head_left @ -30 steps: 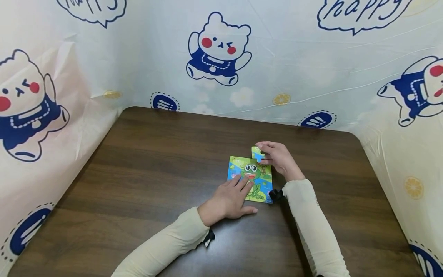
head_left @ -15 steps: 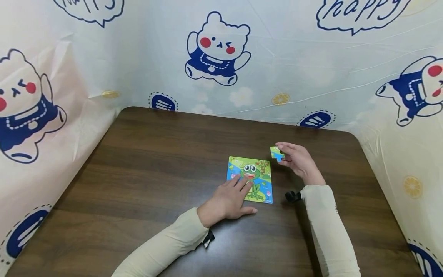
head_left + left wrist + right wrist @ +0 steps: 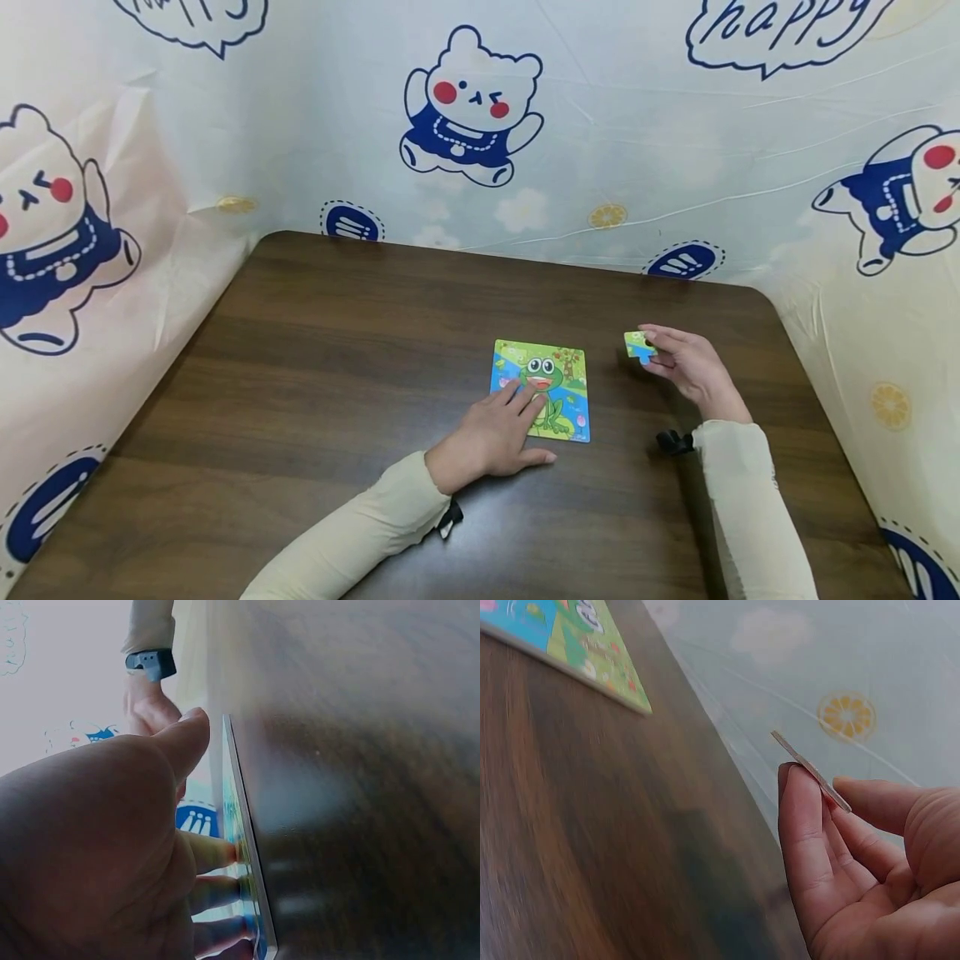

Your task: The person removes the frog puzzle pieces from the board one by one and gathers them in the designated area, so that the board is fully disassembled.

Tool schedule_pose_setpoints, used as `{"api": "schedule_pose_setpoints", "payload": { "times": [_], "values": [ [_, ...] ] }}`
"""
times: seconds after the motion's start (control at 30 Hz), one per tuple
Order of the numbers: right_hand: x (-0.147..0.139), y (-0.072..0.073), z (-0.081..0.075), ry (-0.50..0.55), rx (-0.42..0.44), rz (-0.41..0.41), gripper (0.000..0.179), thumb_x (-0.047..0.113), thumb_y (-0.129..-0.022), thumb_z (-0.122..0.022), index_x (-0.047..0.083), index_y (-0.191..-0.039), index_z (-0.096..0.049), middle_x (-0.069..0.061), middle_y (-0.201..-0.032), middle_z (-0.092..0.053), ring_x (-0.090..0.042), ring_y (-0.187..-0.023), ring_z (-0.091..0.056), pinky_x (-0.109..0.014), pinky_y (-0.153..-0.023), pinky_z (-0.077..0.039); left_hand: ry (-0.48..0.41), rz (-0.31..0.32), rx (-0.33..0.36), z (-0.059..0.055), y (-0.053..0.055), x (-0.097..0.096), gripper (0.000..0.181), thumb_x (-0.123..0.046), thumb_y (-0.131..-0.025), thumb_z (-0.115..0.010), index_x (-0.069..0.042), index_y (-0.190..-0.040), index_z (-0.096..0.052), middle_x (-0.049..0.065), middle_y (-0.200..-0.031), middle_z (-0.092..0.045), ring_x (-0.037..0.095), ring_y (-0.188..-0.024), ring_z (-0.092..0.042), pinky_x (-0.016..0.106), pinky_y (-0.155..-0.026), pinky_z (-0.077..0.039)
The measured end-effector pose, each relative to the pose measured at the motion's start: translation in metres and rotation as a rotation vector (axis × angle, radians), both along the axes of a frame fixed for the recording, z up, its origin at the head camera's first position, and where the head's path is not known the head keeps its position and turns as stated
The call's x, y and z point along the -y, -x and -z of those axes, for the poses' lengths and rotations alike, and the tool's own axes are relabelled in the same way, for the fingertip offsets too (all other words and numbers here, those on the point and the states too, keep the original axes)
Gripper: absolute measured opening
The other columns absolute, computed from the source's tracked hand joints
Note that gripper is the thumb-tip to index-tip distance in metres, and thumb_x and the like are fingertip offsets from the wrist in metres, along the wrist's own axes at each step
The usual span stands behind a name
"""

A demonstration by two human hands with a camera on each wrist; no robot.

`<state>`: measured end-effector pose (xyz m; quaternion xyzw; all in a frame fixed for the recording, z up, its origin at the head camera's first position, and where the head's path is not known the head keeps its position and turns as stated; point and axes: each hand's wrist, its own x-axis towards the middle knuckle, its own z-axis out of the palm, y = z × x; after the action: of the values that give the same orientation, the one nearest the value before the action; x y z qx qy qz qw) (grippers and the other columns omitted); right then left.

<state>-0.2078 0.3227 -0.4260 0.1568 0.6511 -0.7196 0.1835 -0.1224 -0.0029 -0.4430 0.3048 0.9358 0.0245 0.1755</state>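
Note:
A square frog picture puzzle (image 3: pixel 566 396) in green and blue lies flat on the brown table. My left hand (image 3: pixel 498 429) rests on its lower left part with straight fingers, covering some of the frog. In the left wrist view, the fingertips (image 3: pixel 225 855) touch the puzzle's face. To the right of the puzzle, my right hand (image 3: pixel 693 367) pinches a small green and blue jigsaw piece (image 3: pixel 637 345) above the table. The right wrist view shows that piece (image 3: pixel 810 771) edge-on between thumb and fingers.
The dark wooden table (image 3: pixel 337 350) reaches back to a patterned cloth backdrop (image 3: pixel 585 125), which also hangs at the left and right sides. A black wrist camera (image 3: pixel 675 442) sits at the right wrist.
My right hand has carried the jigsaw piece from above the puzzle's top right edge to the right and slightly nearer. The left hand has stayed on the puzzle.

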Motion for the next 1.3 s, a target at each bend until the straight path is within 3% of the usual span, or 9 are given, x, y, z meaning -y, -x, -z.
{"api": "schedule_pose_setpoints", "payload": {
  "times": [0.13, 0.3, 0.53, 0.8, 0.97, 1.1, 1.3],
  "values": [
    [-0.014, -0.005, 0.001, 0.041, 0.001, 0.022, 0.017, 0.019, -0.100, -0.065, 0.020, -0.112, -0.077, 0.006, -0.093, -0.073, -0.008, -0.069, -0.066, -0.024, -0.071, -0.061, 0.006, 0.011, -0.012, 0.000, 0.000, 0.000, 0.086, -0.073, -0.096, -0.041, -0.022, -0.163, -0.024, 0.001, -0.171, -0.019, 0.024, -0.159, -0.017, 0.039, -0.124, -0.029],
    [-0.025, -0.008, 0.004, 0.064, -0.001, 0.021, 0.017, 0.018, -0.101, -0.063, 0.020, -0.109, -0.078, 0.006, -0.092, -0.074, -0.009, -0.068, -0.067, -0.025, -0.071, -0.061, 0.012, 0.016, -0.024, 0.000, 0.000, 0.000, 0.085, -0.073, -0.097, -0.040, -0.022, -0.163, -0.024, 0.001, -0.171, -0.019, 0.024, -0.159, -0.017, 0.038, -0.124, -0.030],
    [-0.026, -0.006, 0.012, 0.049, 0.011, 0.023, 0.018, 0.019, -0.102, -0.063, 0.019, -0.114, -0.076, 0.007, -0.095, -0.074, -0.009, -0.072, -0.070, -0.027, -0.074, -0.062, 0.022, 0.016, -0.030, 0.001, -0.001, 0.000, 0.085, -0.074, -0.097, -0.040, -0.022, -0.163, -0.024, 0.001, -0.171, -0.019, 0.023, -0.159, -0.017, 0.037, -0.124, -0.030],
    [-0.022, -0.005, 0.022, 0.000, 0.022, 0.003, 0.030, 0.021, -0.103, -0.060, 0.015, -0.131, -0.069, 0.011, -0.101, -0.072, -0.010, -0.073, -0.070, -0.026, -0.077, -0.061, 0.015, 0.015, -0.030, 0.000, 0.000, -0.001, 0.085, -0.074, -0.096, -0.041, -0.022, -0.163, -0.024, 0.000, -0.171, -0.019, 0.024, -0.159, -0.017, 0.037, -0.123, -0.031],
    [-0.022, -0.006, 0.028, -0.024, 0.019, -0.002, 0.028, 0.021, -0.104, -0.059, 0.017, -0.130, -0.070, 0.011, -0.103, -0.070, -0.009, -0.073, -0.068, -0.026, -0.077, -0.061, 0.020, 0.016, -0.025, -0.001, -0.001, 0.000, 0.085, -0.073, -0.097, -0.040, -0.022, -0.163, -0.023, 0.001, -0.171, -0.019, 0.024, -0.159, -0.017, 0.038, -0.124, -0.030],
    [-0.019, -0.007, 0.030, -0.113, 0.010, -0.002, 0.036, 0.024, -0.103, -0.060, 0.013, -0.137, -0.064, 0.010, -0.108, -0.064, -0.008, -0.075, -0.066, -0.024, -0.077, -0.061, 0.026, 0.014, -0.017, -0.002, -0.001, -0.001, 0.085, -0.073, -0.097, -0.040, -0.023, -0.163, -0.023, 0.001, -0.171, -0.018, 0.023, -0.159, -0.016, 0.037, -0.124, -0.030],
    [-0.010, -0.008, 0.030, -0.432, -0.024, -0.037, 0.050, 0.033, -0.105, -0.056, 0.005, -0.146, -0.053, -0.005, -0.130, -0.053, -0.005, -0.085, -0.062, -0.020, -0.080, -0.059, 0.016, 0.009, -0.006, -0.005, -0.002, -0.001, 0.085, -0.072, -0.097, -0.041, -0.022, -0.163, -0.024, 0.001, -0.171, -0.018, 0.024, -0.159, -0.017, 0.039, -0.124, -0.030]
  ]
}}
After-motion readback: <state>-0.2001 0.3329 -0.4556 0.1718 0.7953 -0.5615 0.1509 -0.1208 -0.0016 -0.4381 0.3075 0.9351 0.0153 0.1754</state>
